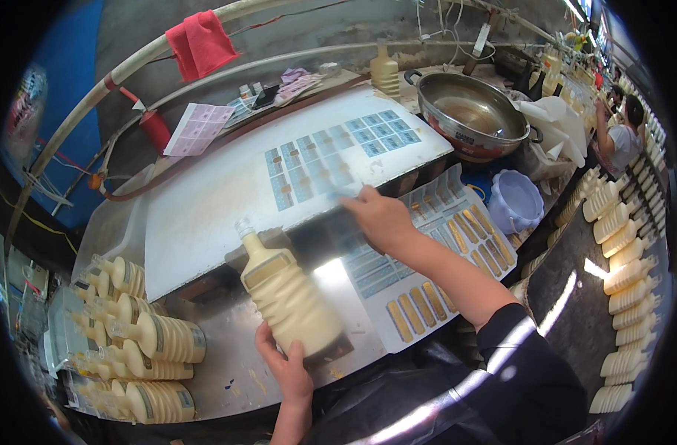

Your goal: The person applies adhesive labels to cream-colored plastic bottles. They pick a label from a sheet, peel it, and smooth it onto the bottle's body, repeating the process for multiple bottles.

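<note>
My left hand [285, 365] grips a cream-coloured ribbed bottle [290, 300] near its base. The bottle leans with its clear neck pointing up and away, and a gold-and-dark label sits on its shoulder. My right hand [383, 221] is closed, its fingertips pinched together by the near edge of a white board [205, 215]. A pale blue smear shows at those fingertips; motion blur hides what it is. Just beyond lie sheets of blue labels [309, 169] on the board. Under my right forearm is a sheet of gold strip labels [405, 311].
Several cream bottles [156, 337] lie stacked at the left. A large metal pan [468, 111] and a lavender bucket [515, 200] stand right. A red cloth [199, 44] hangs on a pipe above. Another person [622, 133] is at far right, near long rows of bottles [628, 267].
</note>
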Available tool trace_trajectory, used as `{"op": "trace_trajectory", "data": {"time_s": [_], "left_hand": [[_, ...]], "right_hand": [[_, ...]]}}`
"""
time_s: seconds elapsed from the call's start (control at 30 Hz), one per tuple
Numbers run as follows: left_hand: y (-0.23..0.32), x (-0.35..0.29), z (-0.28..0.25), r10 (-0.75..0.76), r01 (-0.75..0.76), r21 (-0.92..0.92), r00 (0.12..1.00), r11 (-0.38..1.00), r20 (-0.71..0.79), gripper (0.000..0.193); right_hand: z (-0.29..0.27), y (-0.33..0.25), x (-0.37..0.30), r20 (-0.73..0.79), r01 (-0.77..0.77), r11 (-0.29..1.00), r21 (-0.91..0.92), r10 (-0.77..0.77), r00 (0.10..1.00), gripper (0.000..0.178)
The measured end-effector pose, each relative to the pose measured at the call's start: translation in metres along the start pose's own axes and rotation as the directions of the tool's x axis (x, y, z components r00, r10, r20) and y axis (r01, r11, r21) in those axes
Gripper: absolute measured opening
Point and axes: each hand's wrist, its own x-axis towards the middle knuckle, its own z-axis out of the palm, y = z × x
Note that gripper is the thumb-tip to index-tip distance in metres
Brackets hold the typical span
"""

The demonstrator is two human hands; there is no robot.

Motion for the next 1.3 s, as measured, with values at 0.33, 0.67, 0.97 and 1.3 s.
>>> {"op": "trace_trajectory", "data": {"time_s": [0.33, 0.67, 0.97, 1.3], "left_hand": [[-0.002, -0.003, -0.005, -0.001, 0.001, 0.007, 1.0, 1.0, -0.003, 0.075], [-0.018, -0.007, -0.014, 0.005, -0.004, 0.128, 1.0, 0.992, -0.006, 0.083], [-0.022, -0.011, -0.023, 0.206, -0.214, 0.543, 0.976, 0.812, 0.077, 0.095], [-0.002, -0.008, -0.038, 0.182, -0.25, 0.496, 0.966, 0.832, 0.182, 0.106]], "right_hand": [[0.007, 0.03, 0.043, -0.183, 0.071, 0.989, 0.129, -0.046, 0.982, 0.033], [-0.015, 0.043, 0.027, 0.16, 0.073, 0.982, -0.173, -0.045, 0.986, 0.027], [-0.035, 0.027, 0.003, 0.008, -0.145, 0.967, 0.21, 0.147, 0.989, 0.015], [-0.061, -0.126, -0.059, 0.138, 0.627, 0.672, 0.394, -0.718, 0.682, 0.029]]}}
